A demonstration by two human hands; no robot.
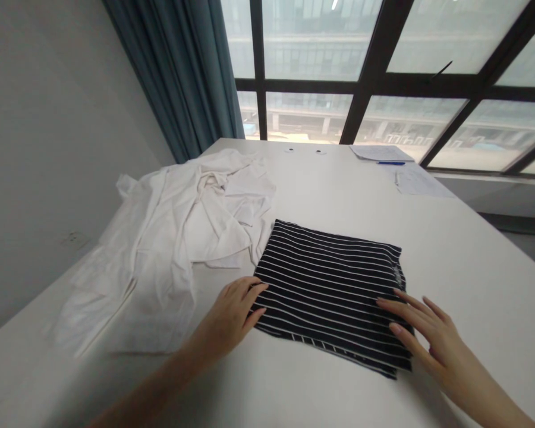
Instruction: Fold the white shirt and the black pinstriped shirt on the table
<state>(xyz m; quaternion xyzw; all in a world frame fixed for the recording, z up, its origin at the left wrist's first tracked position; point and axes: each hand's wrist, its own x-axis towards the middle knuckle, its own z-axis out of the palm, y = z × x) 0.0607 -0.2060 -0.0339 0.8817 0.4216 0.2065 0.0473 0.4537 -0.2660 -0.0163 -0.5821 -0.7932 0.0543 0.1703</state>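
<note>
A black cloth with thin white stripes lies folded into a flat, roughly square shape on the white table. My left hand touches its left edge, with the fingertips on the fabric and the thumb held apart from them. At the opposite side, my right hand has its fingers spread, their tips resting on the cloth's right edge. Along the near edge, the layers sit slightly uneven. A light patch shows near the far right corner, too small to make out.
White clothes lie in a crumpled heap to the left, close to the striped cloth. Papers and a blue pen rest at the far right. Two small round fittings sit at the far table edge, before the window. A blue curtain hangs behind.
</note>
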